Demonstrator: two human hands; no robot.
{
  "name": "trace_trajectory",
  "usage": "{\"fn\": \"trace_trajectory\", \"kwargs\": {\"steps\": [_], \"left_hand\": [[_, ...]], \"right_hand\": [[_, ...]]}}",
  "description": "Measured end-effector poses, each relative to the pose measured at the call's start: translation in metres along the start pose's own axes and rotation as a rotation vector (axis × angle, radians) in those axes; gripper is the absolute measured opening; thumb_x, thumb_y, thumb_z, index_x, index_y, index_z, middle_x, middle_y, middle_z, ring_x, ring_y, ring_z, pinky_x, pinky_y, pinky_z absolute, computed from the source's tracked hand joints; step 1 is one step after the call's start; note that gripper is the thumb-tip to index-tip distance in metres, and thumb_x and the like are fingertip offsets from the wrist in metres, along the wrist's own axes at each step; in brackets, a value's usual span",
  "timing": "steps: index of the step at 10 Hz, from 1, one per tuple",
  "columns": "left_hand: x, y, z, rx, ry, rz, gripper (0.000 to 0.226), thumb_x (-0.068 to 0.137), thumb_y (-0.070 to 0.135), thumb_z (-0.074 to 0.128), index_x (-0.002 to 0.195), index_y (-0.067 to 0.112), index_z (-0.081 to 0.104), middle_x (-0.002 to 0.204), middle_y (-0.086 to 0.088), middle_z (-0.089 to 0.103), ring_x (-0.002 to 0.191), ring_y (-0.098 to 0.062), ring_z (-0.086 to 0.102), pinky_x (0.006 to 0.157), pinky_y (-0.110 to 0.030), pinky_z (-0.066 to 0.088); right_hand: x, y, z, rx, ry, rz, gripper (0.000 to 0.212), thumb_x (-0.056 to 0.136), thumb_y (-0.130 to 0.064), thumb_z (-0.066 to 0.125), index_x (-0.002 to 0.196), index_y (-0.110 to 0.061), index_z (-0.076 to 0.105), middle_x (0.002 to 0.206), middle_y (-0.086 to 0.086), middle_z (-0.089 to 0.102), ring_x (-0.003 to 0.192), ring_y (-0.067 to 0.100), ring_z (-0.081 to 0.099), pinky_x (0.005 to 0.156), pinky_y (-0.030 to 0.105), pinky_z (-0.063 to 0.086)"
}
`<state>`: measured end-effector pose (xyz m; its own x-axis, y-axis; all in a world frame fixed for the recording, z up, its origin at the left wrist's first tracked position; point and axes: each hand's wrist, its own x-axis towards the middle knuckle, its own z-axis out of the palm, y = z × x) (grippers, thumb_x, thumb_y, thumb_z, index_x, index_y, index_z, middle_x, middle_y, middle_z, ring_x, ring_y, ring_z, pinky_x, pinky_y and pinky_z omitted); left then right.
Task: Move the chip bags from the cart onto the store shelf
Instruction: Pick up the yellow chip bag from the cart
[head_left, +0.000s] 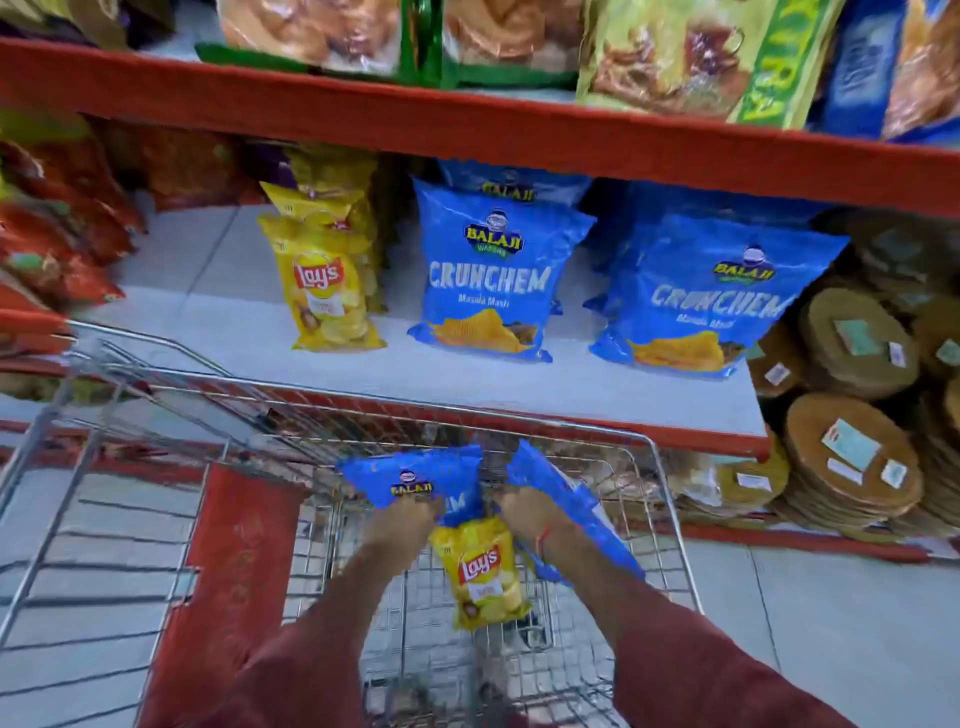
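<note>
1. Blue Balaji bag (415, 480) sits in the wire cart (670, 499), up at the far end of the basket; left hand (410, 514) is closed on its lower edge, fingers curled into the foil.
2. Second blue bag (576, 512) lies tilted along the cart's rt side; right hand (522, 509) grips its upper part, fingers wrapped round it; a thin red thread shows at that wrist.
3. Yellow Lay's bag (480, 574) lies flat on the basket floor betw. the two forearms, just below both hands; neither hand holds it.
4. Both arms reach fwd into the cart from the bottom of the view; dark red sleeves (691, 660) cover them to approx. the elbow.
5. White shelf board (218, 322) w/ a red front edge is just beyond the cart's far rim; on it, L to R: yellow Lay's bags on the shelf (324, 283) stacked one behind another; a Balaji Crunchem bag (493, 275) leaning back w/ more blue behind it; another Crunchem bag (711, 301) to its rt, apart from the first.
6. Red packs (57, 228) crowd the shelf's left end; bare board lies betw. them and the Lay's.
7. Round brown discs w/ labels (852, 452) are stacked at the rt, beside and below the shelf end.
8. Red upper shelf (467, 127) carries clear and green snack packs (675, 57); motion blur, so small print there is unreadable.
9. A red panel (228, 561) stands left of the basket.
</note>
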<state>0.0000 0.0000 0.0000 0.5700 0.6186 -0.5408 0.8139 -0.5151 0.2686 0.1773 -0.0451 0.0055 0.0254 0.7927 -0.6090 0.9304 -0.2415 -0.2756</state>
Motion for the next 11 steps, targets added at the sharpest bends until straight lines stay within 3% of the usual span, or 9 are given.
{"fn": "trace_trajectory", "kwargs": {"steps": [1,2,3,4,5,7,9,10,11], "left_hand": [[0.017,-0.010,0.025,0.046,-0.066,-0.021,0.036,0.091,0.005,0.039,0.126,0.009,0.048,0.106,-0.006,0.064,0.092,-0.020,0.062,0.078,-0.033,0.052],[0.026,-0.016,0.052,-0.167,0.012,-0.183,0.034,0.094,0.022,0.040,0.118,0.002,0.054,0.091,0.001,0.062,0.099,-0.021,0.061,0.084,-0.031,0.049],[0.024,-0.007,0.045,-0.181,0.007,-0.197,0.027,0.093,0.014,0.044,0.113,0.001,0.058,0.111,-0.015,0.064,0.110,-0.033,0.058,0.091,-0.037,0.047],[0.017,-0.004,0.044,-0.246,-0.021,-0.196,0.018,0.090,0.013,0.052,0.099,0.004,0.064,0.106,-0.017,0.067,0.096,-0.028,0.064,0.082,-0.036,0.051],[0.004,-0.005,0.048,-0.356,0.052,-0.160,0.015,0.086,0.014,0.059,0.093,0.005,0.069,0.100,-0.014,0.071,0.092,-0.024,0.066,0.079,-0.032,0.051],[-0.035,-0.012,0.030,-0.433,0.300,-0.062,0.011,0.086,0.011,0.060,0.092,0.007,0.069,0.100,-0.010,0.069,0.090,-0.025,0.064,0.078,-0.036,0.050],[-0.079,-0.018,-0.020,-0.588,0.534,-0.047,0.009,0.084,0.006,0.062,0.090,0.004,0.069,0.077,0.001,0.070,0.066,-0.003,0.061,0.063,-0.005,0.044],[-0.101,-0.022,-0.055,-0.670,0.650,-0.016,0.007,0.083,0.003,0.064,0.087,0.001,0.069,0.069,0.009,0.070,0.061,0.009,0.061,0.059,-0.001,0.044],[-0.119,-0.025,-0.092,-0.656,0.760,0.060,0.008,0.081,0.004,0.066,0.085,0.010,0.070,0.061,0.034,0.065,0.062,0.020,0.058,0.055,0.004,0.041]], "right_hand": [[0.008,-0.002,0.007,0.023,-0.087,0.063,0.032,0.093,0.003,0.032,0.117,0.012,0.050,0.123,0.033,0.055,0.115,0.046,0.053,0.095,0.054,0.044],[0.006,-0.004,0.013,-0.040,-0.120,0.065,0.034,0.094,-0.001,0.033,0.122,0.007,0.049,0.127,0.031,0.052,0.117,0.045,0.050,0.097,0.056,0.042],[0.008,-0.002,0.024,-0.140,-0.091,0.032,0.029,0.093,0.003,0.036,0.118,0.008,0.051,0.124,0.030,0.053,0.122,0.044,0.045,0.097,0.055,0.044],[0.000,0.001,0.028,-0.207,-0.035,0.007,0.030,0.090,0.010,0.039,0.117,0.007,0.052,0.125,0.027,0.054,0.128,0.039,0.038,0.099,0.051,0.046],[-0.013,0.004,0.027,-0.214,-0.006,0.018,0.027,0.090,0.009,0.041,0.114,0.005,0.053,0.120,0.027,0.056,0.117,0.039,0.050,0.096,0.046,0.047],[-0.041,0.003,0.021,0.015,0.115,0.008,0.016,0.086,-0.019,0.063,0.100,-0.017,0.069,0.098,0.017,0.070,0.096,0.032,0.063,0.084,0.040,0.055],[-0.077,-0.018,-0.015,0.297,0.361,-0.087,0.012,0.078,-0.024,0.073,0.089,-0.017,0.075,0.086,0.005,0.078,0.080,0.013,0.068,0.080,0.027,0.055],[-0.095,-0.035,-0.042,0.408,0.480,-0.169,0.012,0.075,-0.022,0.076,0.086,-0.016,0.076,0.085,0.002,0.078,0.065,-0.012,0.060,0.068,-0.001,0.043],[-0.105,-0.053,-0.074,0.476,0.605,-0.242,0.011,0.073,-0.021,0.078,0.082,-0.017,0.077,0.079,0.001,0.079,0.062,-0.022,0.057,0.062,-0.005,0.041]]}}
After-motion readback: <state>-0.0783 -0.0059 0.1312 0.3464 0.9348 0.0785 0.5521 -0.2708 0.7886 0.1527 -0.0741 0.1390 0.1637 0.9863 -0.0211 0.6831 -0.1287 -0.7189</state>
